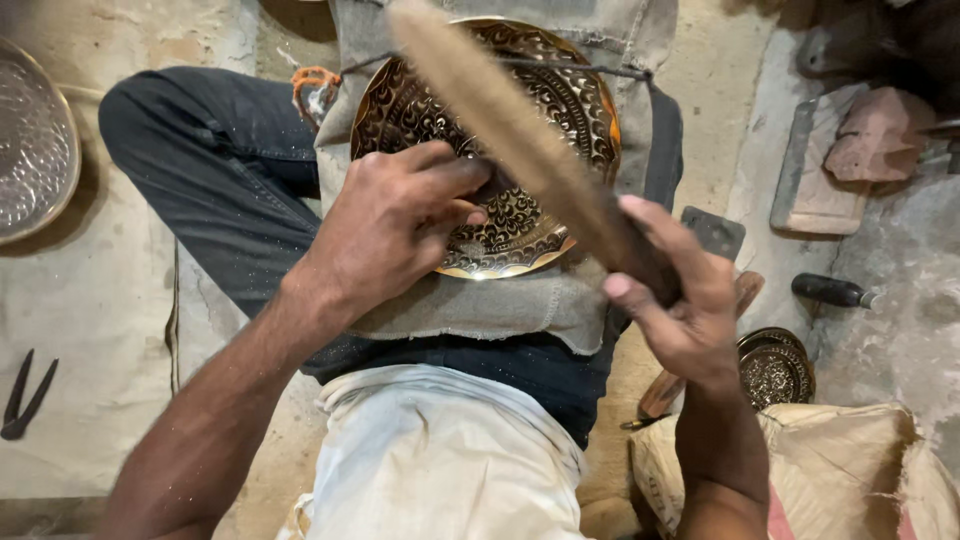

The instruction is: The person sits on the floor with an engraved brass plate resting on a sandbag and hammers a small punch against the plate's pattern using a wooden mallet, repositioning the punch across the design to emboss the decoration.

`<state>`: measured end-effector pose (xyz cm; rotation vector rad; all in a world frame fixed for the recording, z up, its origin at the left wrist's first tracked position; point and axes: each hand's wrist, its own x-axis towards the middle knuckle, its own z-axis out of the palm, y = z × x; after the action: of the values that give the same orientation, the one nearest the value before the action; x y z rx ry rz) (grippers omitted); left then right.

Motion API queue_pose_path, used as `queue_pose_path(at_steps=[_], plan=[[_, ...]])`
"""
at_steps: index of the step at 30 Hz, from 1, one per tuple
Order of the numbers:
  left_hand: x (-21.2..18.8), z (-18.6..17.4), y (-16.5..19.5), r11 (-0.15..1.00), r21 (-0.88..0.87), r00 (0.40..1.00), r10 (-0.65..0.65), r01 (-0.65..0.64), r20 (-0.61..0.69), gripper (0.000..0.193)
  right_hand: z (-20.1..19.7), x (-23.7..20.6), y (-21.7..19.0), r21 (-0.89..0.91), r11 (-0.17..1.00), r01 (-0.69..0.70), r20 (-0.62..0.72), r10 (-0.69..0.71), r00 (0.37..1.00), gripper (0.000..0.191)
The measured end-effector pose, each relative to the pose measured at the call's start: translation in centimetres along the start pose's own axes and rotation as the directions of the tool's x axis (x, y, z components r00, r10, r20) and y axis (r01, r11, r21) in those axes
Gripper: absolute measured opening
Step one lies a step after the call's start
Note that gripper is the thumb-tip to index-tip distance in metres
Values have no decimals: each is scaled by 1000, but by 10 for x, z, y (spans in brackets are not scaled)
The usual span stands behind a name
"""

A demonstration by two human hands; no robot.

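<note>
Left hand (400, 215) pinched and pressing down, right hand (670, 300) fisted, raised.

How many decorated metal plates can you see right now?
3: an engraved brass plate on the lap under the left hand, a silvery plate at far left, a small dark plate by the right hand. Others may be hidden.

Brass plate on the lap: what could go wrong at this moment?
1. The left hand pinches a small tool on the brass plate while the right hand swings a blurred wooden mallet close above; a miss might hit fingers.
2. The plate rests only on a cloth over the lap, so it may shift.
</note>
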<state>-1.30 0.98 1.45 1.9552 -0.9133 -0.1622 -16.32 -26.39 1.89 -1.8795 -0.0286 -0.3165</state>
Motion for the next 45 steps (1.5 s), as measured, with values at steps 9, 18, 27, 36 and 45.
queue_pose_path(at_steps=[9,18,27,36,45], plan=[[-2,1,-7,999,2,999,35,-35,-2,31,11,11,-20,-197,974,-114,138,143,980,61],[1,-3,-4,999,25,999,21,-22,35,31,-8,-14,-5,-178,977,-115,134,140,981,50],[3,0,-8,999,22,997,46,-48,58,31,-17,-31,-4,-279,941,-192,207,254,945,47],[2,-6,-9,994,76,994,74,-80,80,34,-7,-52,-21,-235,944,-233,91,260,961,47],[4,-8,-9,994,71,993,71,-79,98,40,7,-66,-28,-220,914,-340,101,368,924,47]])
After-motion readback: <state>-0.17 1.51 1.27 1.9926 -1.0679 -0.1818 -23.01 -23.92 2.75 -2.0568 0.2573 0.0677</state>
